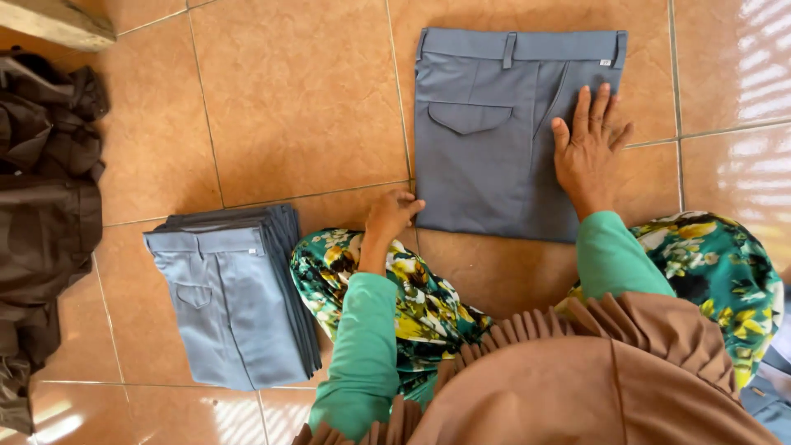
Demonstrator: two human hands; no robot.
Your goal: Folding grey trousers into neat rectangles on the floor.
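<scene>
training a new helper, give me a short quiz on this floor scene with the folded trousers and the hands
1. True or false: the right hand lies flat, fingers spread, on the folded grey-blue cloth trousers.
2. Which part of those trousers does the left hand touch: A the waistband, B the lower left corner, C the back pocket?
3. What lies to the person's left on the orange tiled floor, beside the flowered knee?

Key
1. True.
2. B, with curled fingers at the corner.
3. A stack of folded light blue-grey trousers; further left lies a pile of dark brown garments.
</scene>
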